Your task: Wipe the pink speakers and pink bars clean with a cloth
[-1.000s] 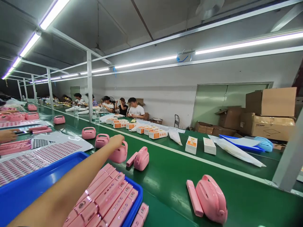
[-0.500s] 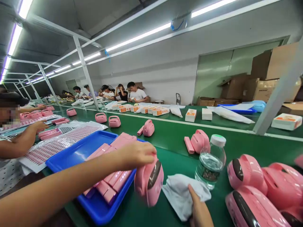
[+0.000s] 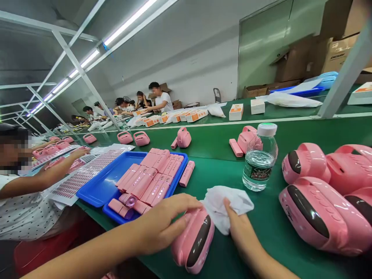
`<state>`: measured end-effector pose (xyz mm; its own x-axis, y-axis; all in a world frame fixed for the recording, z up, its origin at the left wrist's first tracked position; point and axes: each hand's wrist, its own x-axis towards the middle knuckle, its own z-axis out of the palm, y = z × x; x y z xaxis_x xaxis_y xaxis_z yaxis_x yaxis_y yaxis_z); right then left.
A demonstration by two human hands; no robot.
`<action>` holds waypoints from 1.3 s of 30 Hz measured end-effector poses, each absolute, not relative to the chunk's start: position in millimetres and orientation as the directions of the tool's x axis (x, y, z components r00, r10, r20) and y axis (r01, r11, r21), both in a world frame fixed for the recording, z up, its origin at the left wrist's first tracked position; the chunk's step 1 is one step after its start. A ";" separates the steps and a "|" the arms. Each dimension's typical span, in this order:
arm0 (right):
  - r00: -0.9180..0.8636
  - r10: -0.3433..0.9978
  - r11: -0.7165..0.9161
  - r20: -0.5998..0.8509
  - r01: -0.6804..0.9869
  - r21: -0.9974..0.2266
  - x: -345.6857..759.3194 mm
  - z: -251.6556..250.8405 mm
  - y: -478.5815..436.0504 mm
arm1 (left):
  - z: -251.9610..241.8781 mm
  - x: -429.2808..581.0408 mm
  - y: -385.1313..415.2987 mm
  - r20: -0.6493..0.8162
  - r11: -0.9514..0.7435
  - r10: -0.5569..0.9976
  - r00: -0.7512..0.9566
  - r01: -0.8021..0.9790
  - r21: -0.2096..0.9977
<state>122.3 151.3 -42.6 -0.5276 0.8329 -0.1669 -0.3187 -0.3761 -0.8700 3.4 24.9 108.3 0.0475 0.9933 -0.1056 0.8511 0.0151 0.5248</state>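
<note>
My left hand (image 3: 165, 224) is wrapped over the top of a pink handbag-shaped gadget (image 3: 194, 243) with a dark front panel, holding it at the near edge of the green belt (image 3: 221, 155). My right hand (image 3: 240, 228) pinches a crumpled white cloth (image 3: 225, 205) right beside that gadget. Just to the left lies a blue tray (image 3: 100, 190) filled with several pink bar-shaped parts (image 3: 151, 178).
A water bottle (image 3: 260, 159) stands right of the cloth. Three more pink gadgets (image 3: 319, 209) crowd the right. Others (image 3: 183, 137) sit further up the belt. A co-worker in a dotted shirt (image 3: 20, 209) sits at my left over sticker sheets (image 3: 84, 174). Several people work behind white-orange boxes (image 3: 186, 115).
My left hand brought the pink gadget from far up the belt back to the near edge. My right hand came into view holding the cloth. The view swung down and right.
</note>
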 end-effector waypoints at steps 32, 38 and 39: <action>-0.757 0.347 0.803 0.553 -0.065 -0.592 126.9 -35.7 119.2 | 61.1 -23.5 53.0 -0.251 0.212 0.920 -0.301 -0.159 0.964; -0.817 0.231 0.731 0.528 -0.213 -0.649 125.1 -27.9 123.0 | 62.6 -25.4 63.2 -0.292 0.228 0.899 -0.327 -0.221 0.948; -0.831 0.332 0.600 0.447 -0.180 -0.780 124.0 -28.1 127.1 | 62.7 -25.2 64.8 -0.305 0.232 0.895 -0.326 -0.243 0.942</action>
